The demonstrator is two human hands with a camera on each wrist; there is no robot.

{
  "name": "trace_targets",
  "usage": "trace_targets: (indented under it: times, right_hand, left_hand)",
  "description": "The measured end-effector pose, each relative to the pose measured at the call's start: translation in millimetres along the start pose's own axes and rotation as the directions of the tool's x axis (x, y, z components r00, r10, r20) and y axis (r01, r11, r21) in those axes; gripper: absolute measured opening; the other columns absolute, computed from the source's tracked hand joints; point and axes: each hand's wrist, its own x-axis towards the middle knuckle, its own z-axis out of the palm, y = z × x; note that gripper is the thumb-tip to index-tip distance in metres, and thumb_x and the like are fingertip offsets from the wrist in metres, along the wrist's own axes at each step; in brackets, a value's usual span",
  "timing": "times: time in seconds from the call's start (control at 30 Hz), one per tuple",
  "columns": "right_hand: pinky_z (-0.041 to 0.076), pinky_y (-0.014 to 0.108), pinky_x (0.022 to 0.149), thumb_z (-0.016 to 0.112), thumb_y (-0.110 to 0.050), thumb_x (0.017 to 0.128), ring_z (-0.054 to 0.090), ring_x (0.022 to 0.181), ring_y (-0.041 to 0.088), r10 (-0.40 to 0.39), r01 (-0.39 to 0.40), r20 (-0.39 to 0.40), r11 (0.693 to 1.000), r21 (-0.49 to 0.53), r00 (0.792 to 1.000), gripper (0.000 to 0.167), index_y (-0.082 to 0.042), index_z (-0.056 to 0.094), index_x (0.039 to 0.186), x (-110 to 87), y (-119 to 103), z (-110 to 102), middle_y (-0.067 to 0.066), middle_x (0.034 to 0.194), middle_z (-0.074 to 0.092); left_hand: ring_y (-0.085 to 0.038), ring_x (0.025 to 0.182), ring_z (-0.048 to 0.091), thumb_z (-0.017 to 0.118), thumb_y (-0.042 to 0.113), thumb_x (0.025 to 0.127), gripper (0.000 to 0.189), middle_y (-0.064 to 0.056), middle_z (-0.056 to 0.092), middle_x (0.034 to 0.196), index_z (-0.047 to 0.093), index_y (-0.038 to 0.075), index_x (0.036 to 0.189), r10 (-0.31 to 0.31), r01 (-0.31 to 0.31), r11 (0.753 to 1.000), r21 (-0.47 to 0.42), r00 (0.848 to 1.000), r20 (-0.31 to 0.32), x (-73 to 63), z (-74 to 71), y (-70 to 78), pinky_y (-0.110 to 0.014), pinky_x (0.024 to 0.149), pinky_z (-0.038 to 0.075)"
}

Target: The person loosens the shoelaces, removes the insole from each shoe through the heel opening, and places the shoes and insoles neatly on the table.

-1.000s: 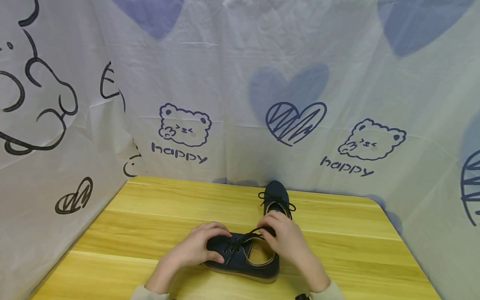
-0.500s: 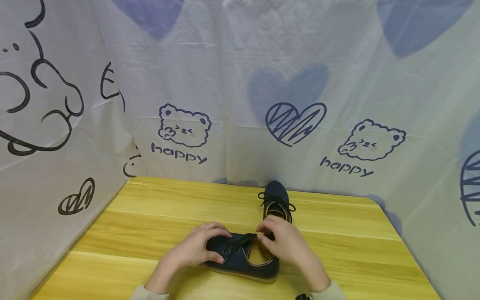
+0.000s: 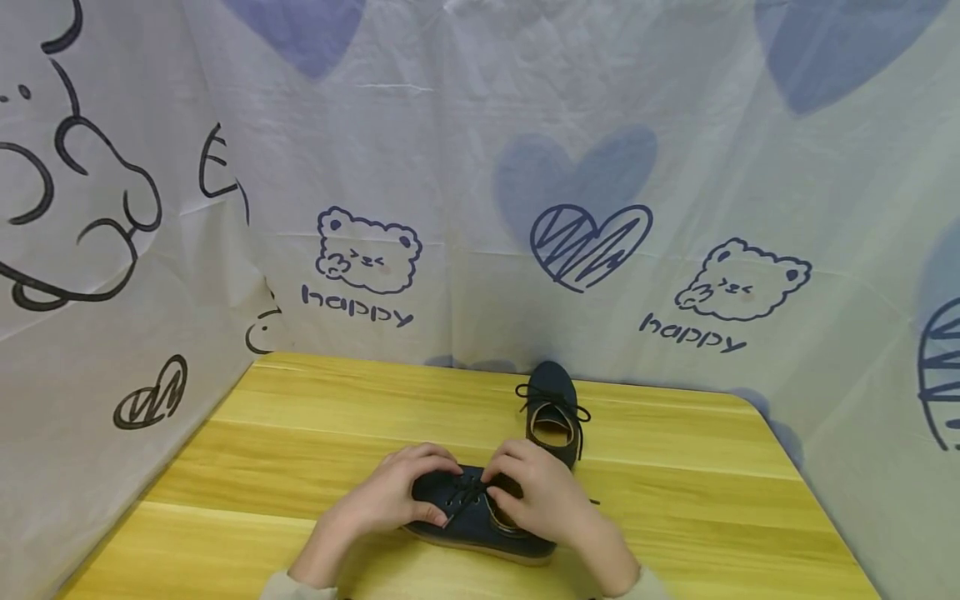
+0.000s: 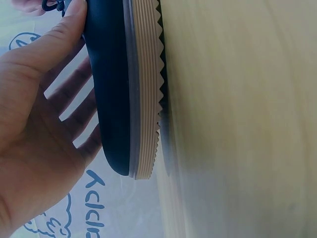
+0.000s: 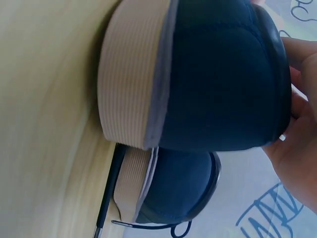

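A navy shoe (image 3: 472,525) with a tan ribbed sole lies sideways on the table, toe to the left and heel to the right. My left hand (image 3: 397,487) grips its toe, thumb on the near side and fingers over the far side; the left wrist view shows that hand (image 4: 47,109) against the upper. Thumb and index finger of my right hand (image 3: 543,492) pinch the black shoelace (image 3: 467,490) at the top of the eyelets, above the shoe's opening. From behind the heel (image 5: 223,84), the right wrist view mostly hides those fingertips.
A second navy shoe (image 3: 553,392), its lace tied in a bow, stands behind near the back edge, toe away. A lace end (image 3: 595,502) sticks out right of my right hand. Printed cloth (image 3: 480,317) hangs behind the wooden table (image 3: 712,467).
My right hand has moved left from the back of the shoe's opening to the lacing. The lace it drew out rightward no longer stretches across the opening. My left hand stays on the toe.
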Motion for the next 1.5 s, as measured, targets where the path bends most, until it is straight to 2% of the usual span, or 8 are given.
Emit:
trace_targets:
  times: [0.5, 0.77, 1.07, 1.37, 1.5]
  right_hand:
    - [0.055, 0.031, 0.084, 0.083, -0.01, 0.088, 0.062, 0.095, 0.011, 0.003, -0.003, 0.01, 0.999, -0.055, 1.0, 0.016, -0.02, 0.072, 0.095, -0.4, -0.7, 8.5, -0.008, 0.102, 0.062]
    - [0.056, 0.033, 0.083, 0.082, -0.008, 0.089, 0.062, 0.095, 0.012, 0.016, -0.019, -0.037, 0.998, -0.064, 0.999, 0.018, -0.019, 0.07, 0.096, -1.7, 5.6, 1.3, -0.008, 0.102, 0.063]
    - [0.056, 0.035, 0.082, 0.082, -0.002, 0.087, 0.063, 0.093, 0.014, 0.01, -0.018, -0.138, 0.998, -0.056, 0.99, 0.021, -0.016, 0.069, 0.096, -3.8, 19.9, -8.7, -0.006, 0.099, 0.066]
    - [0.058, 0.032, 0.077, 0.082, 0.0, 0.086, 0.065, 0.09, 0.012, 0.132, -0.144, -0.178, 0.988, -0.059, 0.975, 0.022, -0.015, 0.071, 0.098, -10.2, 29.9, -26.2, -0.005, 0.097, 0.066]
    - [0.057, 0.032, 0.077, 0.081, -0.001, 0.087, 0.066, 0.088, 0.013, 0.227, -0.237, -0.151, 0.97, -0.056, 0.962, 0.022, -0.014, 0.072, 0.103, -15.0, 34.1, -35.1, -0.004, 0.098, 0.066]
  left_hand:
    - [-0.031, 0.131, 0.054, 0.091, 0.028, 0.08, 0.054, 0.006, 0.061, 0.137, 0.07, 0.028, 0.13, -0.007, 0.007, 1.0, -0.004, 1.0, 0.007, -1.0, -0.1, 0.8, -0.063, 0.11, 0.036]
    - [-0.031, 0.131, 0.054, 0.09, 0.036, 0.08, 0.055, 0.006, 0.061, 0.138, 0.069, 0.029, 0.13, 0.024, -0.024, 1.0, -0.002, 1.0, -0.002, 0.0, 0.1, 0.2, -0.064, 0.109, 0.037]
    - [-0.031, 0.131, 0.054, 0.09, 0.035, 0.079, 0.055, 0.006, 0.061, 0.138, 0.069, 0.029, 0.13, 0.039, -0.039, 0.999, 0.002, 0.999, -0.008, -0.4, -0.1, 1.0, -0.064, 0.109, 0.037]
    - [-0.034, 0.134, 0.052, 0.091, 0.034, 0.079, 0.056, 0.004, 0.06, 0.139, 0.069, 0.029, 0.131, 0.015, -0.015, 1.0, -0.017, 1.0, 0.0, 0.0, 0.3, 0.9, -0.066, 0.11, 0.034]
    - [-0.034, 0.134, 0.052, 0.091, 0.033, 0.079, 0.057, 0.004, 0.06, 0.139, 0.069, 0.028, 0.131, 0.011, -0.011, 1.0, -0.012, 1.0, 0.005, -0.6, 0.4, 0.4, -0.065, 0.111, 0.034]
